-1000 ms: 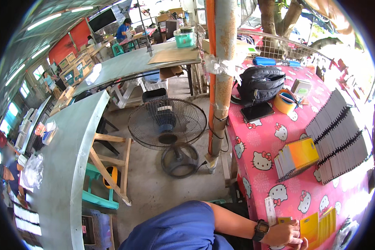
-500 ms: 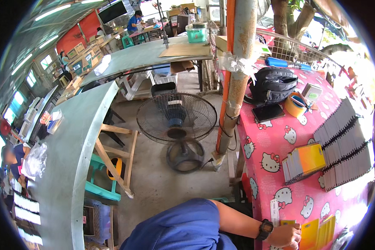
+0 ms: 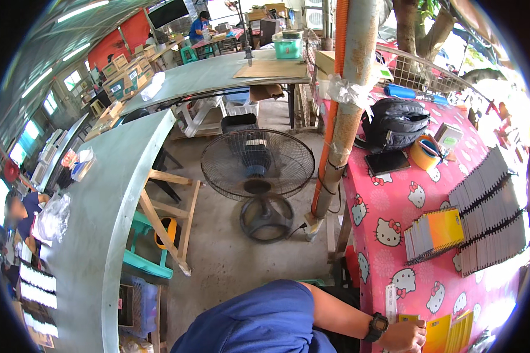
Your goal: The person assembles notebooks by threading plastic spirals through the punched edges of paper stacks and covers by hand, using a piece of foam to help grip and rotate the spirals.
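My left hand (image 3: 403, 337), with a black watch (image 3: 376, 326) on its wrist, is over the near edge of the pink patterned table at the lower right. Its fingers are curled, and whatever they may hold is hidden. Beside the fingers lie yellow-covered notebooks (image 3: 437, 335), partly cut off by the picture's rim. A white ruler-like strip (image 3: 391, 302) lies just beyond the wrist. My right hand does not show. Farther along the table are a fanned stack of yellow spiral notebooks (image 3: 447, 228) and long rows of black-bound spiral notebooks (image 3: 490, 203).
A black backpack (image 3: 396, 125), a dark tablet-like slab (image 3: 387, 162) and a tape roll (image 3: 425, 154) sit farther back. A rusty post (image 3: 350, 117) rises at the table's left side. A floor fan (image 3: 258, 170) stands between it and a grey-green table (image 3: 109, 223). People are at the left and far back.
My view has shifted slightly, so the surroundings sit a little farther right. My left hand stays by the yellow notebooks with its fingers curled.
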### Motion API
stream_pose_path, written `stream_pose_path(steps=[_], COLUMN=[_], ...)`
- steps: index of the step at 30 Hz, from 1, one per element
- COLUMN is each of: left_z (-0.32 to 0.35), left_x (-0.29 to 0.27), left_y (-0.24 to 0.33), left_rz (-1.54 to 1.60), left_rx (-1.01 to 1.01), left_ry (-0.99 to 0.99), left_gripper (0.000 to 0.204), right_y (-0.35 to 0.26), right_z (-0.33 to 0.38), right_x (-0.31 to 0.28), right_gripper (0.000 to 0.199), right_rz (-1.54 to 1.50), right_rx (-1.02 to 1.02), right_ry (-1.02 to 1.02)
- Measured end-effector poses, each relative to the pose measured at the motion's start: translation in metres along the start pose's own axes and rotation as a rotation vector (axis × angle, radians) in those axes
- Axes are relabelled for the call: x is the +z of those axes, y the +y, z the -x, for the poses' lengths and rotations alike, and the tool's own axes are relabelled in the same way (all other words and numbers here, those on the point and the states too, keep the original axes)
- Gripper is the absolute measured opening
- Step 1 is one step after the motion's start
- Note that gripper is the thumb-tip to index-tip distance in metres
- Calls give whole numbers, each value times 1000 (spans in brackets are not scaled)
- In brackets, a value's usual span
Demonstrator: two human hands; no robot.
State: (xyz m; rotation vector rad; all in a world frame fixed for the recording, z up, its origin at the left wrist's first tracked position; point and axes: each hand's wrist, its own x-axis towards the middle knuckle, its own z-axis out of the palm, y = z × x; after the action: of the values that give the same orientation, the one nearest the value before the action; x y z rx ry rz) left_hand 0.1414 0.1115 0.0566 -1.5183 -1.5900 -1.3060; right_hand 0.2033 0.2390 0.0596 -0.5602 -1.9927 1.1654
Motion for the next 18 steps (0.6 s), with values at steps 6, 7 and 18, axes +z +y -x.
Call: stream_pose_path(steps=[6, 7, 18], left_z=[1, 2, 10], left_x=[3, 5, 8], left_y=[6, 6, 5], left_rz=[64, 62, 43], left_rx=[-41, -42, -1], left_ry=[22, 24, 33], left_gripper=[10, 10, 13], right_y=[1, 1, 6], right_z=[-7, -9, -11], right_x=[-2, -2, -23], right_gripper=[34, 34, 35], right_rz=[20, 26, 100], right_rx=[-12, -18, -55], right_ry=[-7, -14, 19])
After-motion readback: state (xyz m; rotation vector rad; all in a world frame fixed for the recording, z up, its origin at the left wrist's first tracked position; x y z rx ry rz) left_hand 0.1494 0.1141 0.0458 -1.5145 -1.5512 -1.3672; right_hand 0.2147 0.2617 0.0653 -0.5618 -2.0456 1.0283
